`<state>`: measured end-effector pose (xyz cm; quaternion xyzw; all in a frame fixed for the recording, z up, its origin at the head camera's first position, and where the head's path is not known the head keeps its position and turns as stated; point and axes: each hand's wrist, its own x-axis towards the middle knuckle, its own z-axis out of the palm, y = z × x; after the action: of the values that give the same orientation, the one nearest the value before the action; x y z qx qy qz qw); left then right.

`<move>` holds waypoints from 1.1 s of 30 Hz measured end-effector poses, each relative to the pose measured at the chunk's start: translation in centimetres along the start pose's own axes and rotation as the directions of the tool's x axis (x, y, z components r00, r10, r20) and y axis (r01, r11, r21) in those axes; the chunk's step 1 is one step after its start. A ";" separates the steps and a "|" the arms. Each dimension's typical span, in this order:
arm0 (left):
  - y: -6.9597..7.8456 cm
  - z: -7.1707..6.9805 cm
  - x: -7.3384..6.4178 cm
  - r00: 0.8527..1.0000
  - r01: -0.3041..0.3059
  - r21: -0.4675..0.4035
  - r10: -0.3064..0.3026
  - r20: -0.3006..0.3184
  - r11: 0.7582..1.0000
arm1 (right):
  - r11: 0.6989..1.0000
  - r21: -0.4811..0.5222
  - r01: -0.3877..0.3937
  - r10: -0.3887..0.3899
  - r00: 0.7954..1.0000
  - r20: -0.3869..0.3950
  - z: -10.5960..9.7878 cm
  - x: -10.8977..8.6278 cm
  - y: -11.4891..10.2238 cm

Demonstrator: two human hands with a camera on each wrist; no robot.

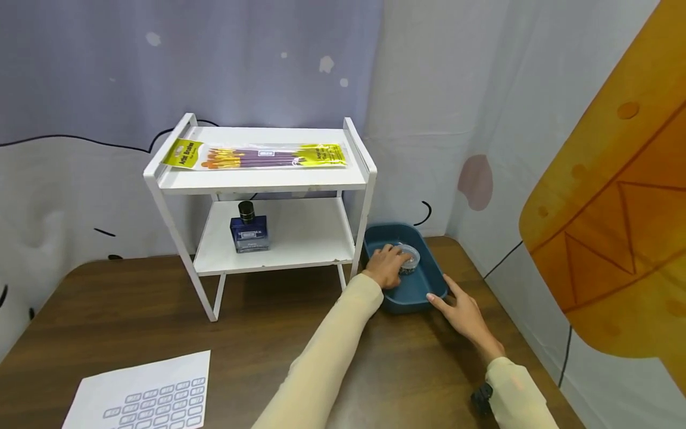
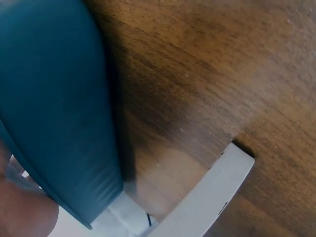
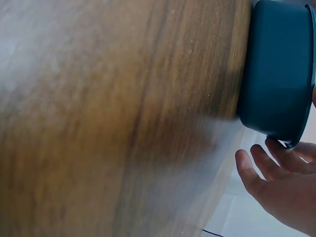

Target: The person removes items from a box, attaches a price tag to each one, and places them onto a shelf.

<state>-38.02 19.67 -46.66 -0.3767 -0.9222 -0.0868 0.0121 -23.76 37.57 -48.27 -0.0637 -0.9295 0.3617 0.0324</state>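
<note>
A deep blue rectangular plastic bin (image 1: 427, 271) stands on the table at the right in the head view. Reaching into it from above, my left hand (image 1: 384, 266) grips a small round clear container (image 1: 410, 257) with dark contents low inside. In the left wrist view, only part of this hand (image 2: 24, 210) shows, behind the bin's rim. My right hand (image 1: 463, 312) holds the bin's near right corner between thumb and fingers. From the right wrist, its index finger (image 3: 284, 153) meets the rim while the other fingers hang loosely beside it.
A white two-tier rack (image 1: 295, 232) stands left of the bin, its leg close to the bin wall. It bears packaged artist brushes (image 1: 262, 157) on top and a dark blue bottle (image 1: 249, 229) below. A printed sheet (image 1: 145, 393) lies at the table's front left.
</note>
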 end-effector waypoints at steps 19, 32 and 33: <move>0.6 -0.3 -0.5 0.997 0.000 0.041 -0.003 0.079 0.999 | 1.000 0.009 -0.004 0.004 1.000 -0.010 0.1 -0.1 0.0; -0.1 0.3 -0.8 0.989 -0.076 0.005 0.076 -0.127 0.997 | 1.000 0.008 -0.001 0.001 1.000 -0.014 0.2 -0.1 0.0; -0.2 0.3 -0.9 0.990 -0.067 -0.009 0.066 -0.126 0.998 | 1.000 0.010 0.001 -0.001 1.000 -0.013 0.3 -0.1 -0.1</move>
<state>-37.49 18.94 -47.07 -0.4011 -0.9059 -0.1161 0.0703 -23.73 37.33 -48.41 -0.0656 -0.9274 0.3662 0.0387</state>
